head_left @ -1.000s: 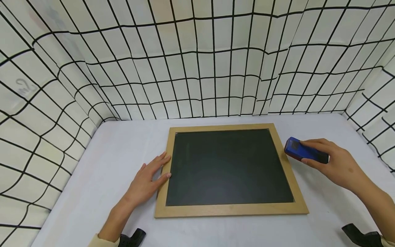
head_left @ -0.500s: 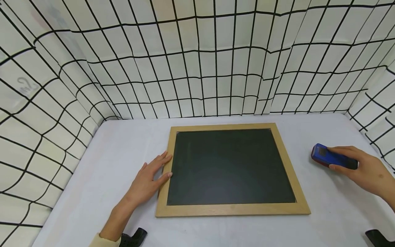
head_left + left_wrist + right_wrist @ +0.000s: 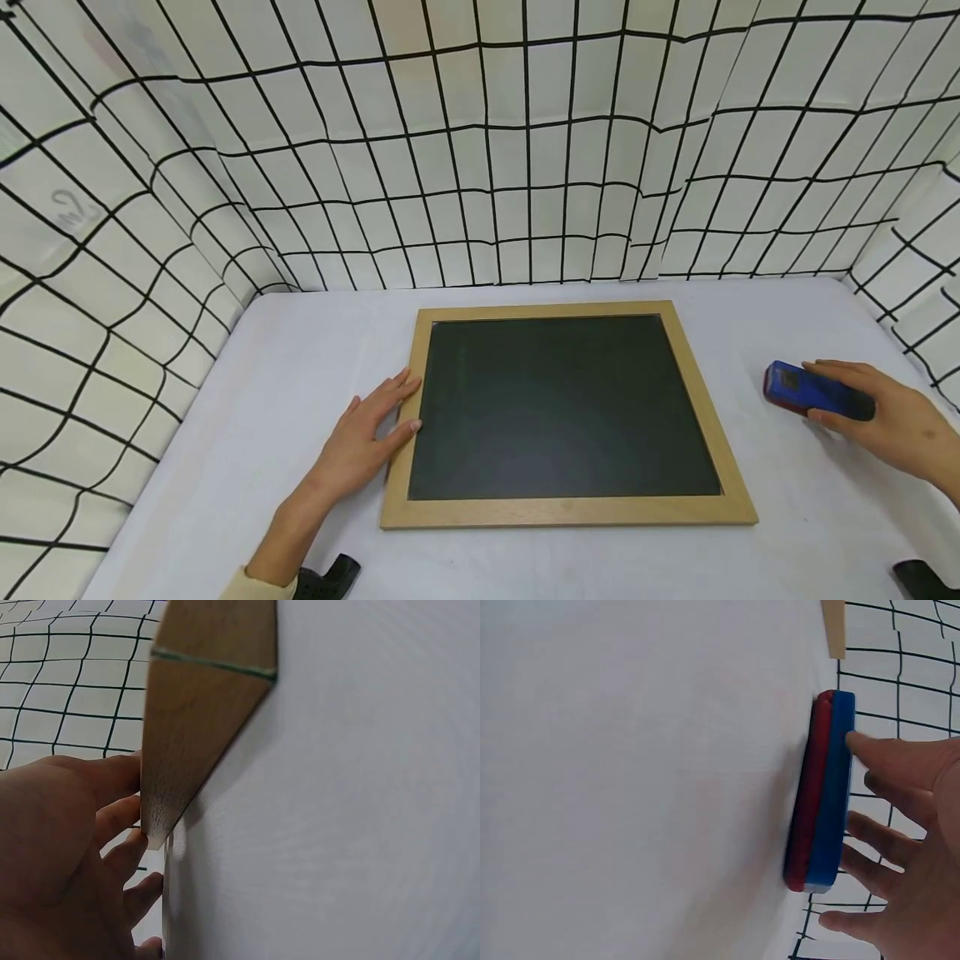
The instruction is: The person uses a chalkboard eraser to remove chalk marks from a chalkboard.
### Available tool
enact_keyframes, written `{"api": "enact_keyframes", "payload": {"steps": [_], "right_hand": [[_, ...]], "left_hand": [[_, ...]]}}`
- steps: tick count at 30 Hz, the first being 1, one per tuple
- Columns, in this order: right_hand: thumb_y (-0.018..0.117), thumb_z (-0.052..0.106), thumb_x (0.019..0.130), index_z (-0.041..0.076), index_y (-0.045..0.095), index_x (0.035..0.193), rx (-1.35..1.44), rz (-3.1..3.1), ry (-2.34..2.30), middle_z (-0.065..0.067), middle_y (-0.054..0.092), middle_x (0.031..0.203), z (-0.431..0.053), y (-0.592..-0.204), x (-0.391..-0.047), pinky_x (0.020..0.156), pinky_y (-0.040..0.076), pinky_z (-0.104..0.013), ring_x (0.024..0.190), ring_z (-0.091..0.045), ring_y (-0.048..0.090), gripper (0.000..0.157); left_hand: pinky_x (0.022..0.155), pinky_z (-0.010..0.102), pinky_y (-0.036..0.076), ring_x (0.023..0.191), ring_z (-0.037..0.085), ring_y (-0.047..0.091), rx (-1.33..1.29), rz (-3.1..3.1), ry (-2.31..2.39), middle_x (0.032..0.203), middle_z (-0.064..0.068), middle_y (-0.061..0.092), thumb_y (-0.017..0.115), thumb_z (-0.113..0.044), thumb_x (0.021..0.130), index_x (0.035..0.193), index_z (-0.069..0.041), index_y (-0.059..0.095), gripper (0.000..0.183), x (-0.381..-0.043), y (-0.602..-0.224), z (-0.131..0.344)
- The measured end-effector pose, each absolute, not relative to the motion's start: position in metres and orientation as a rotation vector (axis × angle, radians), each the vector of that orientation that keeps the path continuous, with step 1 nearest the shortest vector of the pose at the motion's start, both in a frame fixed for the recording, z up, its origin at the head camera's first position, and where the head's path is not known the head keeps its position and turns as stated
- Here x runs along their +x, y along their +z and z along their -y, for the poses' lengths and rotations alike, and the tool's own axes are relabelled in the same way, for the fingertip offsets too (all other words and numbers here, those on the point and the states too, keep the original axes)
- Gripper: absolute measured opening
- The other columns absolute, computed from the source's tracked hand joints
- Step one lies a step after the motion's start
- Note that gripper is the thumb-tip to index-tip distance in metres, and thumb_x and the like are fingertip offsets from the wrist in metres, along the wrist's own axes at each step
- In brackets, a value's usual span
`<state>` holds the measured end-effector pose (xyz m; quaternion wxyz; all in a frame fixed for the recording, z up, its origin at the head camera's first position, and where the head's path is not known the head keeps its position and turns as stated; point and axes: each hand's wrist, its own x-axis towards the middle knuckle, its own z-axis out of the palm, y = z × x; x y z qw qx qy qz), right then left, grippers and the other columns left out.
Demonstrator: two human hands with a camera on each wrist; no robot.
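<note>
A small chalkboard (image 3: pixel 562 408) with a wooden frame (image 3: pixel 570 511) lies flat on the white table. My left hand (image 3: pixel 360 446) rests on the frame's left side, its fingers and thumb extended over the edge; the left wrist view shows its fingers along the wood (image 3: pixel 187 735). Right of the board, my right hand (image 3: pixel 892 417) holds a blue board eraser (image 3: pixel 817 390) between thumb and fingers. In the right wrist view the eraser's red felt side (image 3: pixel 810 802) faces the table, close against it, with fingertips at the blue back (image 3: pixel 832 802).
White panels with a black wire grid (image 3: pixel 487 158) stand behind the table and along both sides. The white tablecloth (image 3: pixel 315 350) surrounds the board. Black wrist devices show at the lower edge, one (image 3: pixel 330 577) by the left wrist.
My right hand has carried the eraser from beside the frame's right edge farther right, then slightly down toward the near side. My left hand stays on the frame, and the board stays put.
</note>
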<state>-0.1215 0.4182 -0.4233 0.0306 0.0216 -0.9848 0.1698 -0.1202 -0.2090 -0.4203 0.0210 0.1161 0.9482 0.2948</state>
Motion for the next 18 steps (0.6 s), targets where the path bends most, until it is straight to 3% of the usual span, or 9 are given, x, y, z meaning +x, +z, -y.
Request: {"api": "enact_keyframes", "payload": {"steps": [4,8,13,18], "right_hand": [[0.068,0.035,0.102,-0.002,0.043,0.153,-0.009,3.008,0.556,-0.04,0.033,0.156,-0.412,-0.412,-0.125,0.104,0.028,-0.084,0.14,-0.068,0.03,0.068],[0.063,0.039,0.104,-0.002,0.043,0.153,-0.048,2.946,0.578,-0.038,0.028,0.161,-0.393,-0.403,-0.13,0.107,0.025,-0.084,0.145,-0.065,0.026,0.067],[0.066,0.038,0.102,-0.001,0.046,0.152,-0.003,2.869,0.599,-0.036,0.029,0.163,-0.361,-0.395,-0.137,0.113,0.023,-0.082,0.148,-0.063,0.025,0.066],[0.072,0.036,0.098,0.001,0.049,0.151,0.092,2.803,0.588,-0.035,0.036,0.16,-0.325,-0.388,-0.142,0.12,0.009,-0.081,0.147,-0.061,0.03,0.068]], "left_hand": [[0.125,0.073,0.014,0.159,0.039,0.031,0.371,-2.942,0.898,0.171,0.008,0.035,0.067,-0.034,0.102,0.159,-0.017,0.044,0.064,-0.122,-0.42,0.209],[0.125,0.073,0.017,0.158,0.038,0.033,0.379,-2.953,0.857,0.17,0.009,0.036,0.067,-0.034,0.102,0.159,-0.017,0.045,0.063,-0.124,-0.419,0.211],[0.122,0.07,0.029,0.154,0.04,0.04,0.36,-2.974,0.786,0.169,0.009,0.039,0.069,-0.031,0.101,0.157,-0.016,0.049,0.061,-0.125,-0.417,0.211],[0.115,0.065,0.043,0.148,0.042,0.047,0.299,-3.034,0.702,0.164,0.01,0.046,0.068,-0.033,0.101,0.15,-0.016,0.057,0.053,-0.127,-0.411,0.203]]}}
